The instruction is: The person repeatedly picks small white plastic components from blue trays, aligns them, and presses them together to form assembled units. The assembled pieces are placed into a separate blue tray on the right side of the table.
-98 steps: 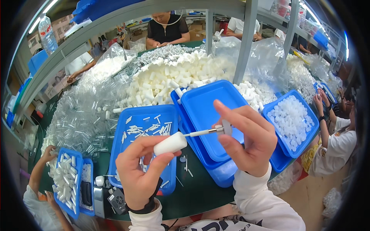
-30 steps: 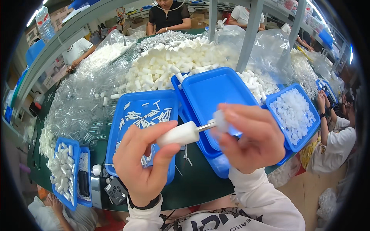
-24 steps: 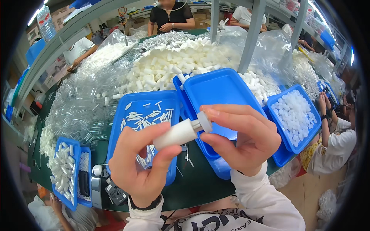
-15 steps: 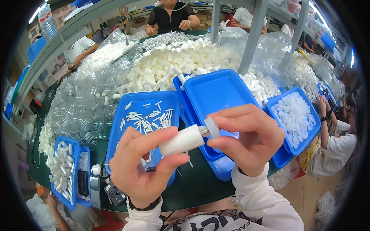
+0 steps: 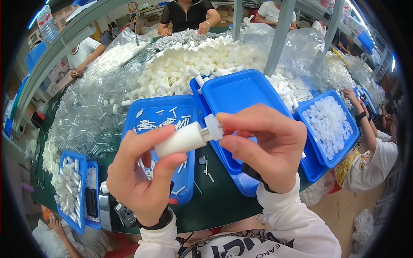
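My left hand (image 5: 140,174) holds a white cylindrical tube (image 5: 178,142) between thumb and fingers, tilted up to the right. At its right end, a translucent white round cap (image 5: 211,127) stands slightly off the opening, with short pins showing in the gap. The thumb and index finger of my right hand (image 5: 273,148) close on the cap's edge. Below the left hand is a blue tray (image 5: 191,105) with many small white and metallic rods. To the right, another blue tray (image 5: 355,137) holds a heap of translucent white caps (image 5: 328,122).
Stacked blue trays (image 5: 241,92) stand beyond my hands. A large pile of white tubes (image 5: 185,64) and clear plastic bags (image 5: 90,103) cover the far table. At left, a blue tray holds white tubes (image 5: 69,180). Grey posts (image 5: 279,38) rise ahead; other people work around the table.
Both hands have shifted left and slightly upward with the tube and cap. The cap has turned its flat face more toward me, and the pins still show between it and the tube.
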Motion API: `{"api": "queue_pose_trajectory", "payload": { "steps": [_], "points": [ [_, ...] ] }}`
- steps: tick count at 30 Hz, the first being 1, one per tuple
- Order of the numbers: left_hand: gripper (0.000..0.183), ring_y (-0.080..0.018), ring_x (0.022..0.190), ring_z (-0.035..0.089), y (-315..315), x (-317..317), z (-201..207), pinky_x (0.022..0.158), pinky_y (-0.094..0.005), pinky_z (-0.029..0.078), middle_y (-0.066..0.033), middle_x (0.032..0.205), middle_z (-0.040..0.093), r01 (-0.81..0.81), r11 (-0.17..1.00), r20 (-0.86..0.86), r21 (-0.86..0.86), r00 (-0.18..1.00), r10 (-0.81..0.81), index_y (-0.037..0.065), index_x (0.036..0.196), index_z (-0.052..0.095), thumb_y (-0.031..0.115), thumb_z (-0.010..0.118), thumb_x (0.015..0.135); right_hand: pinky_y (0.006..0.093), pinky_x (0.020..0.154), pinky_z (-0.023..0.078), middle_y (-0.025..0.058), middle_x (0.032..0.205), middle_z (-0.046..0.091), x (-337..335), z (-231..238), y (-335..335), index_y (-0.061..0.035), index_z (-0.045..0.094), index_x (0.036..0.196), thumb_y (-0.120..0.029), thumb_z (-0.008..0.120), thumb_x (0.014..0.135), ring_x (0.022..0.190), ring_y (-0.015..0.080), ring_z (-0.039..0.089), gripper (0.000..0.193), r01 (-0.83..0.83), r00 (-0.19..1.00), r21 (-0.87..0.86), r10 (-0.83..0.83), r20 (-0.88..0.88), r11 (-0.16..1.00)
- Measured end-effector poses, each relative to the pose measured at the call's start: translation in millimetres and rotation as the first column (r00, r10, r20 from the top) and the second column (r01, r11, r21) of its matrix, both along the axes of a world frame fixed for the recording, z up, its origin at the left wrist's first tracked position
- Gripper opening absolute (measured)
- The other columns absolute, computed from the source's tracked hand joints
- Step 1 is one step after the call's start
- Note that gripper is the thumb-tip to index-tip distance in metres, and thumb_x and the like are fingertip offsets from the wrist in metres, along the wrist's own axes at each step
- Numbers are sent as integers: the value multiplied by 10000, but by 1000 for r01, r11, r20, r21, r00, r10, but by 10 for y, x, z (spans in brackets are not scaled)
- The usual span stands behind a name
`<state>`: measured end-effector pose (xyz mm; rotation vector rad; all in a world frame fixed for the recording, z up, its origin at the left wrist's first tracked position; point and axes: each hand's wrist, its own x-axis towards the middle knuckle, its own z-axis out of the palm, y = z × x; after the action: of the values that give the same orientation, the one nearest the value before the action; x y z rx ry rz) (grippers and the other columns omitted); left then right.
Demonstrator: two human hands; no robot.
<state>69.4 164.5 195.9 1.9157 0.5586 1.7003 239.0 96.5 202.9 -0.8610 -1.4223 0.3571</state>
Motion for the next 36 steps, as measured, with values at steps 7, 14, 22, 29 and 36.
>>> {"api": "queue_pose_trajectory", "payload": {
  "steps": [7, 14, 22, 29, 36],
  "points": [
    [320, -66, 593, 436, -56, -11, 16, 521, -202, 290, -24, 724, 614, 209, 953, 12, -217, 977, -212, 12, 927, 652, 161, 777, 672, 308, 705, 527, 166, 894, 636, -2, 58, 44, 42, 461, 1183, 61, 741, 579, 815, 223, 636, 666, -9, 990, 123, 26, -137, 992],
    [336, -70, 567, 411, -45, 10, -43, 495, -205, 278, -1, 680, 572, 143, 967, -17, -209, 989, -150, 29, 910, 656, 175, 799, 644, 332, 742, 540, 167, 822, 632, -80, 36, 17, 50, 499, 1023, 122, 717, 618, 798, 258, 652, 466, 119, 984, 149, -97, -152, 982],
    [328, -125, 525, 459, -16, 93, -20, 486, -212, 327, -42, 741, 642, -131, 964, -157, 232, 973, 170, 50, 900, 657, 119, 803, 614, 248, 655, 513, 120, 840, 630, -176, -118, 93, 33, 529, 921, 105, 706, 685, 736, 154, 637, 303, 282, 956, 231, -252, -152, 931],
    [310, -120, 553, 487, -2, 73, -10, 502, -207, 339, -48, 793, 660, -211, 934, -166, 289, 950, 266, 51, 902, 656, 99, 793, 628, 185, 546, 472, 111, 850, 647, -313, -156, 64, 24, 522, 909, 89, 675, 723, 601, 87, 601, 250, 244, 952, 132, -211, -223, 961],
    [242, -66, 571, 464, -9, 50, -40, 488, -205, 309, -42, 769, 647, 50, 983, -10, -179, 999, -52, 38, 933, 660, 140, 729, 724, 250, 638, 498, 212, 1024, 607, -61, 34, 69, 30, 481, 1127, -68, 684, 706, 817, 180, 624, 477, -84, 960, -48, 68, -270, 995]
  ]
}}
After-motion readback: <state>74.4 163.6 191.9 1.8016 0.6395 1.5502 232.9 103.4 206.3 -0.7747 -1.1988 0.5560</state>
